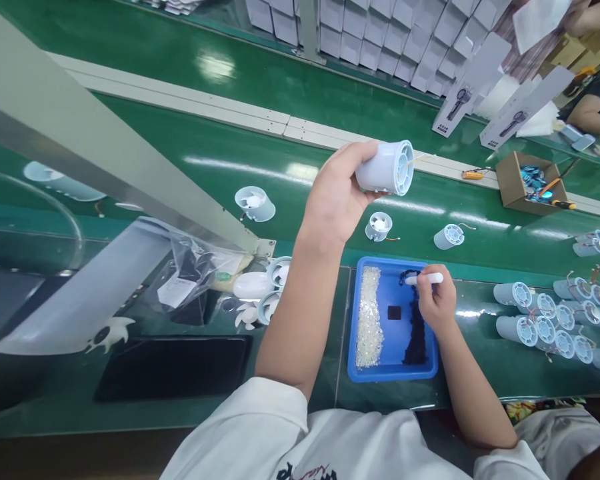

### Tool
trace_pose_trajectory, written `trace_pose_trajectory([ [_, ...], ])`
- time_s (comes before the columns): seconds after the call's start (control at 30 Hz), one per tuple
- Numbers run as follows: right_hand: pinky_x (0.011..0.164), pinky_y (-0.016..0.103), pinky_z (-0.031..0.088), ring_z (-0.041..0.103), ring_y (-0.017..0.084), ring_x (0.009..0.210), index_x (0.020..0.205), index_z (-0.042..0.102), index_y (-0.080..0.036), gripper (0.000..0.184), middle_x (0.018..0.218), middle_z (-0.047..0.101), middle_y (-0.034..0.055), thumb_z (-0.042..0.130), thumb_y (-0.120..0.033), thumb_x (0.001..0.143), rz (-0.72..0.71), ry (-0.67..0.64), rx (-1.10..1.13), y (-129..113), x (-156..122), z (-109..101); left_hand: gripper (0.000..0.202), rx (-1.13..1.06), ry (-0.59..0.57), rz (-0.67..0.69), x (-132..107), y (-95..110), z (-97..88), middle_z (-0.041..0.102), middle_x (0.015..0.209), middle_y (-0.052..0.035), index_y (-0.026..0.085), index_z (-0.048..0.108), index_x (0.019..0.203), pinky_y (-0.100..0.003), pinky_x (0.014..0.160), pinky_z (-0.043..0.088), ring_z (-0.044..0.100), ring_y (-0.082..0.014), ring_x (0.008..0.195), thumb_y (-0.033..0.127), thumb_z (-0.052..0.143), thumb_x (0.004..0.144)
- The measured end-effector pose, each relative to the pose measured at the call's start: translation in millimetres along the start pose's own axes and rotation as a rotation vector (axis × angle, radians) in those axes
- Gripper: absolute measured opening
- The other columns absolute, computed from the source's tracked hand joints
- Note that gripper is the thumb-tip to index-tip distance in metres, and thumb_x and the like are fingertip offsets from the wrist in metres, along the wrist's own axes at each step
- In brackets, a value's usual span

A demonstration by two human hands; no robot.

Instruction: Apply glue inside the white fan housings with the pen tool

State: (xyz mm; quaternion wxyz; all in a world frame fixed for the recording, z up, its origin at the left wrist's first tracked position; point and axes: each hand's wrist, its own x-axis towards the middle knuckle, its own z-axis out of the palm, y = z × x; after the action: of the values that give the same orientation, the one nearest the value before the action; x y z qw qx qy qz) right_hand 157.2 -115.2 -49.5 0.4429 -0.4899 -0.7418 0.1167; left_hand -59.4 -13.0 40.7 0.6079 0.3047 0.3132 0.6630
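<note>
I hold the pale blue fan housing [386, 167] raised above the desk in my closed left hand [336, 197], while my right hand [436, 301] grips a white pen-like tool [425, 279] over the blue tray [356, 320] at the near edge, so I judge the next move needs a careful pick of one small part.

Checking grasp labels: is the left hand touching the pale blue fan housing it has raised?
Touching. The head view shows the left hand with fingers wrapped around the fan housing, lifted above the green belt.
</note>
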Motion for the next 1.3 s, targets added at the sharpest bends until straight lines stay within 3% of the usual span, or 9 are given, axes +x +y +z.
trace_pose_trajectory([
  [0.13, 0.058, 0.030, 0.044, 0.055, 0.015, 0.060, 0.084, 0.053, -0.024, 0.018, 0.071, 0.059, -0.0013, 0.051, -0.036, 0.098, 0.025, 0.047, 0.013, 3, -1, 3, 0.028, 0.004, -0.008, -0.014, -3, 1, 6.1, 0.062, 0.092, -0.0066, 0.019, 0.051, 0.077, -0.033, 0.082, 0.055, 0.061, -0.0276, 0.111, 0.039, 0.069, 0.084],
  [0.3, 0.059, 0.031, 0.044, 0.054, 0.016, 0.060, 0.083, 0.053, -0.025, 0.021, 0.070, 0.058, -0.0009, 0.051, -0.040, 0.098, 0.082, 0.031, 0.052, 5, -3, 6, 0.021, -0.045, 0.064, -0.065, -12, 9, 19.6, 0.057, 0.089, -0.0055, 0.017, 0.050, 0.074, -0.025, 0.066, 0.050, 0.060, -0.0177, 0.089, 0.022, 0.049, 0.095],
  [0.4, 0.060, 0.032, 0.044, 0.053, 0.016, 0.061, 0.083, 0.054, -0.025, 0.019, 0.071, 0.058, -0.0004, 0.052, -0.038, 0.097, 0.087, -0.001, 0.066, 5, -5, 8, 0.025, -0.058, 0.083, -0.062, -15, 11, 22.3, 0.055, 0.088, -0.0049, 0.016, 0.051, 0.076, -0.024, 0.065, 0.049, 0.060, -0.0159, 0.086, 0.022, 0.043, 0.099],
  [0.63, 0.058, 0.031, 0.044, 0.054, 0.016, 0.060, 0.084, 0.055, -0.025, 0.018, 0.072, 0.059, 0.0003, 0.054, -0.038, 0.097, 0.063, -0.082, 0.083, -6, -12, 1, 0.039, -0.031, 0.055, -0.010, -11, 1, 18.0, 0.057, 0.084, -0.0028, 0.019, 0.050, 0.074, -0.033, 0.082, 0.054, 0.065, -0.0247, 0.104, 0.046, 0.078, 0.081],
  [0.73, 0.058, 0.031, 0.047, 0.057, 0.016, 0.062, 0.085, 0.055, -0.025, 0.019, 0.073, 0.061, 0.0007, 0.053, -0.038, 0.098, 0.046, -0.104, 0.105, -16, -16, -9, 0.034, -0.027, 0.019, -0.040, -12, -3, 20.3, 0.058, 0.083, -0.0022, 0.019, 0.053, 0.075, -0.033, 0.078, 0.054, 0.066, -0.0219, 0.094, 0.039, 0.080, 0.079],
  [0.87, 0.054, 0.028, 0.049, 0.059, 0.015, 0.061, 0.088, 0.057, -0.024, 0.016, 0.072, 0.062, 0.0002, 0.054, -0.035, 0.099, -0.035, -0.292, 0.126, -31, -23, -17, 0.023, -0.027, -0.023, -0.107, -16, -6, 29.8, 0.060, 0.078, -0.0008, 0.018, 0.055, 0.075, -0.026, 0.068, 0.052, 0.061, -0.0128, 0.073, 0.026, 0.074, 0.085],
  [0.93, 0.058, 0.030, 0.053, 0.063, 0.017, 0.067, 0.095, 0.059, -0.025, 0.011, 0.077, 0.065, 0.0019, 0.053, -0.033, 0.099, -0.064, -0.212, 0.148, -40, -24, -20, 0.018, -0.010, -0.031, -0.151, -20, -8, 36.8, 0.061, 0.076, -0.0002, 0.018, 0.057, 0.075, -0.022, 0.064, 0.050, 0.058, -0.0103, 0.068, 0.022, 0.069, 0.089],
  [1.13, 0.066, 0.041, 0.063, 0.066, 0.023, 0.088, 0.116, 0.060, -0.031, 0.018, 0.098, 0.062, 0.0065, 0.054, -0.033, 0.099, -0.004, 0.359, 0.326, -66, -15, -34, 0.013, 0.045, -0.103, -0.254, -35, -14, 54.3, 0.060, 0.073, 0.0014, 0.016, 0.062, 0.077, -0.018, 0.057, 0.046, 0.055, -0.0078, 0.063, 0.019, 0.068, 0.088],
  [1.3, 0.076, 0.049, 0.066, 0.069, 0.023, 0.091, 0.114, 0.060, -0.031, 0.016, 0.104, 0.061, 0.0061, 0.058, -0.032, 0.098, 0.026, 0.467, 0.372, -71, -2, -37, 0.018, 0.109, -0.207, -0.244, -45, -18, 56.9, 0.059, 0.070, 0.0016, 0.017, 0.062, 0.074, -0.019, 0.055, 0.045, 0.053, -0.0087, 0.060, 0.026, 0.077, 0.079],
])
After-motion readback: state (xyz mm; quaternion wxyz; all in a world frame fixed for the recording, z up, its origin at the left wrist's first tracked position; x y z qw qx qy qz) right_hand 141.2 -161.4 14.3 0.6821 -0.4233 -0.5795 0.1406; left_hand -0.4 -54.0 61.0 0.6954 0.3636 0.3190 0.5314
